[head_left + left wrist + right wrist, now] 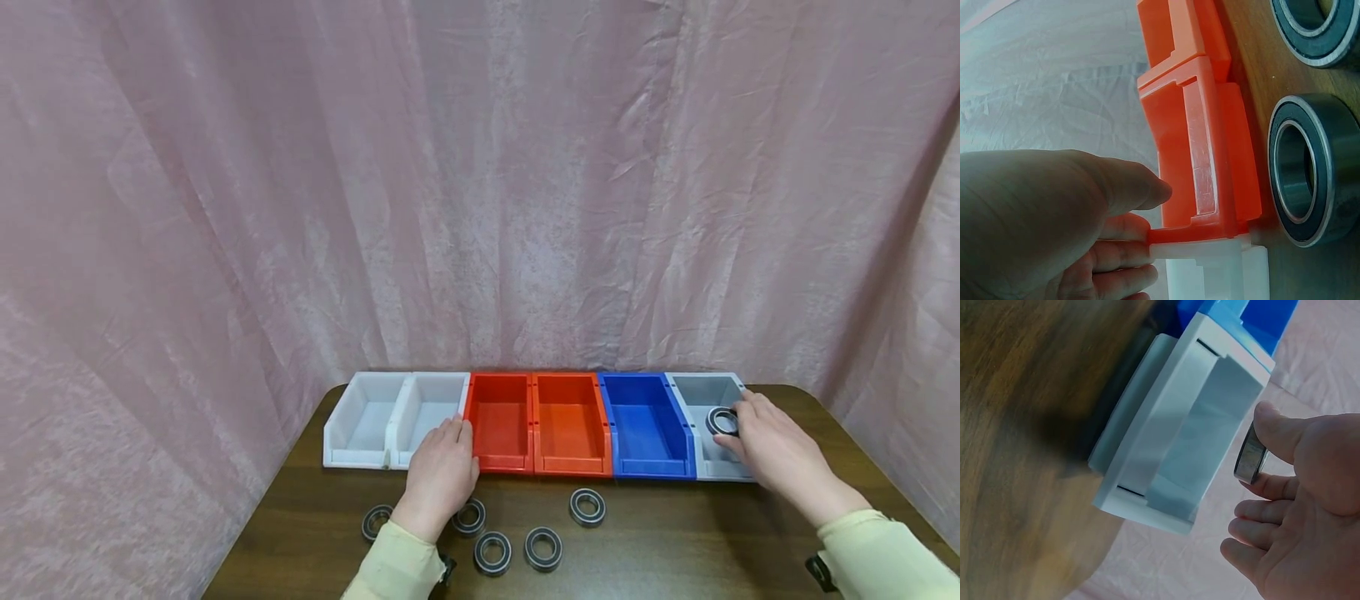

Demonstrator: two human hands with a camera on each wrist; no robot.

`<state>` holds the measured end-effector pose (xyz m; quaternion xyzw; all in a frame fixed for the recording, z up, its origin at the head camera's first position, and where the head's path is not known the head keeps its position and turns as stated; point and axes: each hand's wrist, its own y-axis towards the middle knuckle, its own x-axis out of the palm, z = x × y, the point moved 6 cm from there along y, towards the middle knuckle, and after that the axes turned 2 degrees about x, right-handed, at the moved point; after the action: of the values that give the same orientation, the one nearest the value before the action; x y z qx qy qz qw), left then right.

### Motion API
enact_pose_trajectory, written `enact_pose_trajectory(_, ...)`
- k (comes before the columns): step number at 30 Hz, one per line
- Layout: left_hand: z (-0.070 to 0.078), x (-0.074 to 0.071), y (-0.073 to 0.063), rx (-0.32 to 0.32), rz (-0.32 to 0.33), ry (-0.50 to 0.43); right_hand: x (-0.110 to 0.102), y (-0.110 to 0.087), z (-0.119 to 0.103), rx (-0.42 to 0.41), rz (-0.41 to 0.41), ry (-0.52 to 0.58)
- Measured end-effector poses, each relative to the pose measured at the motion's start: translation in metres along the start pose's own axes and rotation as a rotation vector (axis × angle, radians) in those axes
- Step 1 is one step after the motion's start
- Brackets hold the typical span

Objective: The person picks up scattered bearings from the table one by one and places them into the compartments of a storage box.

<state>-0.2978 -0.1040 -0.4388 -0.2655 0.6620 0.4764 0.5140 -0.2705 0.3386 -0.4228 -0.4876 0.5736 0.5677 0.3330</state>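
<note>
My right hand (780, 446) pinches a ball bearing (1250, 461) between thumb and forefinger, its other fingers loosely bent. In the head view that bearing is over the grey bin (718, 470) at the right end of the row. My left hand (442, 467) is by the border of a white bin (403, 458) and the red bin (504, 463). Its fingers look fairly straight and touch the red bin's side edge in the left wrist view, with the thumb (1141, 187) stretched out above. No object shows in the left hand.
An orange bin (572, 467), a blue bin (654, 468) and another white bin (354, 457) complete the row. Several bearings lie on the brown table (660, 550), one (575, 507) in front of the orange bin. A pink curtain (487, 183) hangs behind.
</note>
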Motion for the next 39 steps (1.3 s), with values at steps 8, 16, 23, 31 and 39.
enact_pose_trajectory(8, 0.001, -0.001, 0.002, 0.004, -0.002, 0.009, 0.006, 0.008, 0.007, 0.004, 0.004, -0.002)
enact_pose_trajectory(16, 0.0, -0.002, 0.002, 0.008, 0.013, 0.012, 0.014, 0.016, 0.013, 0.022, -0.042, -0.032)
enact_pose_trajectory(23, -0.001, 0.0, 0.001, 0.002, -0.003, 0.005, 0.024, 0.019, 0.02, 0.071, -0.12, -0.059)
enact_pose_trajectory(31, 0.0, 0.0, -0.001, -0.002, -0.015, 0.003, 0.03, 0.021, 0.022, 0.069, -0.123, -0.06)
enact_pose_trajectory(39, 0.0, 0.001, -0.001, 0.003, -0.013, 0.009, 0.035, 0.022, 0.02, 0.057, -0.129, -0.068)
